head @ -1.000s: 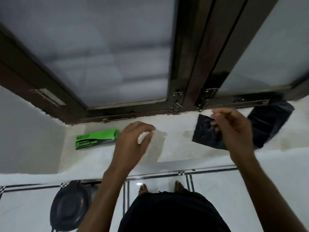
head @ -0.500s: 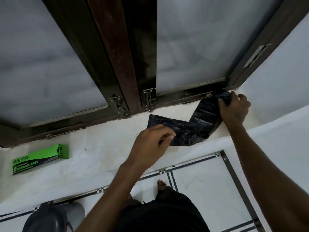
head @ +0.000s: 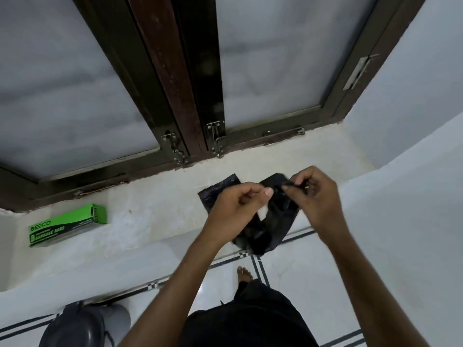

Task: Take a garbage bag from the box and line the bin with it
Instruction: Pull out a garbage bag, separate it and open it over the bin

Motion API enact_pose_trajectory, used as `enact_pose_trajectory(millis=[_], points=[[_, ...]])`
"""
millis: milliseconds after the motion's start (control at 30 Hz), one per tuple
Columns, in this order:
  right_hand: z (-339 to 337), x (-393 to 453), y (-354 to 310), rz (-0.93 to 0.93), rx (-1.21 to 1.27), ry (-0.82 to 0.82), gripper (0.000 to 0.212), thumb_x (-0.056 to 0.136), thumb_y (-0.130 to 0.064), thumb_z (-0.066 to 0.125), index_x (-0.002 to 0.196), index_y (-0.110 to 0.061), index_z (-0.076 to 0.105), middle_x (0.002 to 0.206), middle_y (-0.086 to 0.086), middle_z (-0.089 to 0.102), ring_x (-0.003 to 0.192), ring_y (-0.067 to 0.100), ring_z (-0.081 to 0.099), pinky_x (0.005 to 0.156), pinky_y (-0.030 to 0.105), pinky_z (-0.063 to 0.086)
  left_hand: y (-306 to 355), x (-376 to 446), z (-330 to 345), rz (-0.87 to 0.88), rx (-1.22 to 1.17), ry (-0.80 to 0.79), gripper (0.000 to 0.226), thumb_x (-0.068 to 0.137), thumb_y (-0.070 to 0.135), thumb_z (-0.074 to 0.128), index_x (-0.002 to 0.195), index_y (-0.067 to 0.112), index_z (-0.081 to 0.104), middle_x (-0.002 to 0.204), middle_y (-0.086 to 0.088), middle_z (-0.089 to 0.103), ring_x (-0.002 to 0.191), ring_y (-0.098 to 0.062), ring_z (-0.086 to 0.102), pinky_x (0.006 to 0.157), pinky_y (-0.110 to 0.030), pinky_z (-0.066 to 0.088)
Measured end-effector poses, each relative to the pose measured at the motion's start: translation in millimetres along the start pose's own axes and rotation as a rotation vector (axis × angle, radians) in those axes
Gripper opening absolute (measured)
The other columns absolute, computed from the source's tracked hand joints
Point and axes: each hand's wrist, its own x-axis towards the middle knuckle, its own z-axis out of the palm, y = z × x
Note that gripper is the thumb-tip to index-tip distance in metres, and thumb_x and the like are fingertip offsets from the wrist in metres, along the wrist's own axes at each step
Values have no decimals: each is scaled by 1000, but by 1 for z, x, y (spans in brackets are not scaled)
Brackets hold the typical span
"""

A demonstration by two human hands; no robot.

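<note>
A black garbage bag (head: 273, 229), still folded into a strip, hangs over the front edge of the white window ledge (head: 155, 221). My right hand (head: 315, 196) pinches its upper end between thumb and fingers. My left hand (head: 238, 209) is closed on the bag just to the left. One end of the bag (head: 218, 194) lies flat on the ledge behind my left hand. The green garbage bag box (head: 66, 225) lies on the ledge far to the left. The dark grey bin (head: 80, 326) with its lid stands on the floor at the lower left.
A dark wooden window frame (head: 175, 83) with frosted panes and metal latches (head: 215, 139) rises behind the ledge. A white wall (head: 413, 121) closes the right side. My bare foot (head: 244, 274) and dark clothing show on the white tiled floor below.
Both hands have come together on the bag and lifted it partly off the ledge. My right hand moved left from the window corner, and the bag now drapes over the ledge's front edge.
</note>
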Motion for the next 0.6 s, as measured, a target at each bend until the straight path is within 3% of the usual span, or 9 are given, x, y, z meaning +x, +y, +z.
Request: enact_pose_trajectory(millis=[167,267,367,500,600], points=[[38,-81,-23,78,137,-123,19,80,3,75,79,-6,58,73,0,65,69,12,63,66,21,53,-15,-47,-14,-33,-198,52,8,91,16,71,87,9,72,75,0,68,75,-9,63,74,-22,53],[57,-116,-28,125,173,-163,12,84,-3,73,81,-3,61,76,4,67,73,15,65,69,24,54,-27,-80,-31,-83,-281,106,6,93,16,68,93,13,72,88,-10,76,85,-18,71,82,-28,58],[79,-153,-28,164,169,-121,11,84,-3,73,86,-4,62,78,5,68,75,14,65,71,24,55,-42,-124,-44,-109,-370,103,10,95,17,65,97,10,71,95,-8,78,94,-21,75,85,-27,59],[105,-205,-30,192,174,-84,23,82,-2,74,102,-11,66,82,2,70,76,12,66,73,24,56,-67,-184,-56,-137,-468,153,11,95,14,66,91,4,63,87,-19,72,85,-26,74,78,-29,60],[117,-240,-33,188,118,-146,16,81,-3,76,95,-9,70,82,4,71,74,11,66,74,27,56,-79,-225,-59,-172,-504,206,8,95,16,65,93,10,62,83,-13,72,80,-20,72,75,-28,58]])
